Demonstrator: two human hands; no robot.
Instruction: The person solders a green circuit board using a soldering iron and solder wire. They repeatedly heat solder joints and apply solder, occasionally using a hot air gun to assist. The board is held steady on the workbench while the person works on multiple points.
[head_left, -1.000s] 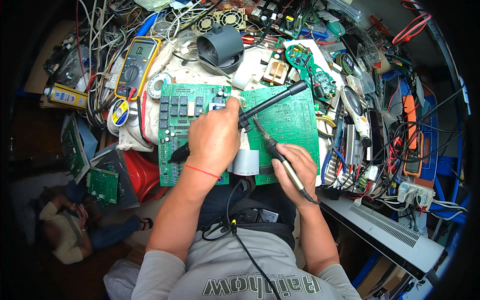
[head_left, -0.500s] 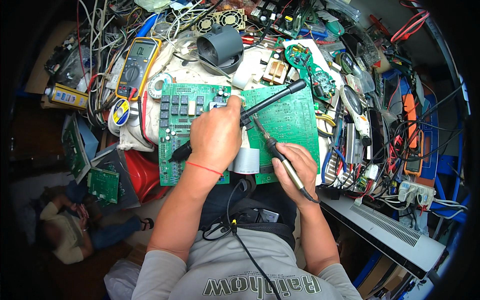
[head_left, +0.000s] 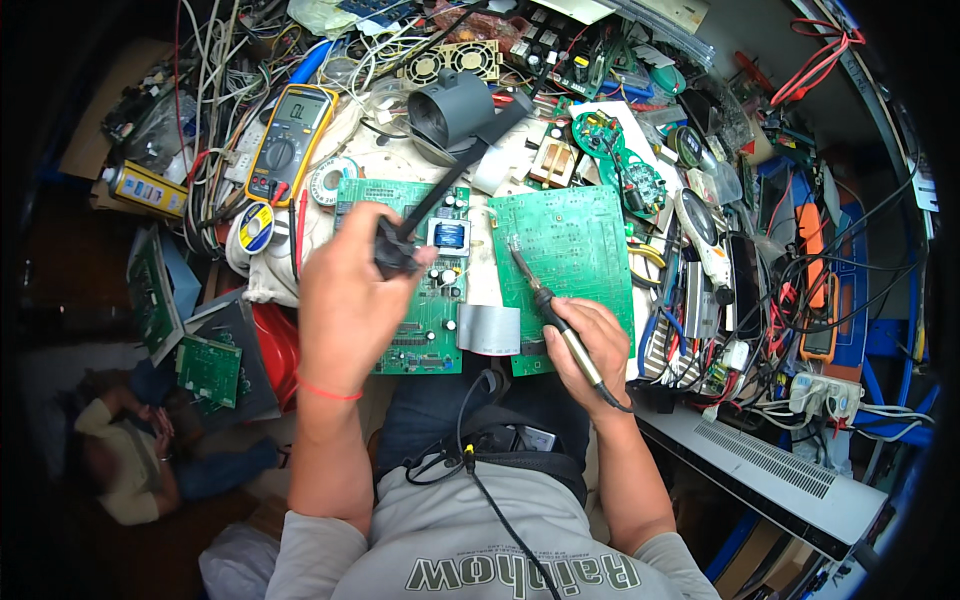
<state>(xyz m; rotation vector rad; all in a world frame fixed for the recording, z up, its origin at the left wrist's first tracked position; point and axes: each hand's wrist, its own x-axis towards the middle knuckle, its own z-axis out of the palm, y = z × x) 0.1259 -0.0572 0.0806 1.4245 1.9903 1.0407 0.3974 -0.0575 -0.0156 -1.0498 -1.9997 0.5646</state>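
Observation:
My left hand [head_left: 350, 290], slightly blurred, is closed around a black solder sucker [head_left: 435, 200]. The sucker's long shaft slants up and away to the right, over the relay circuit board [head_left: 432, 335] and past the grey round holder. In my right hand [head_left: 592, 345] is a soldering iron [head_left: 570, 338], gripped like a pen. Its tip points at the upper left of a second green board [head_left: 590, 270], solder side up; whether it touches cannot be told. A grey ribbon cable [head_left: 488, 330] lies between the two boards at their near edges.
A yellow multimeter [head_left: 290, 145] and solder spools [head_left: 256, 228] stand at the left. Beyond the boards is a grey round holder [head_left: 450, 110]. Pliers [head_left: 648, 262], a magnifier [head_left: 700, 225] and tangled cables crowd the right. A person [head_left: 125, 450] sits at lower left.
My left hand has drawn back to the left off the boards' middle, and the solder sucker now tilts more steeply away. The right hand and iron have barely shifted.

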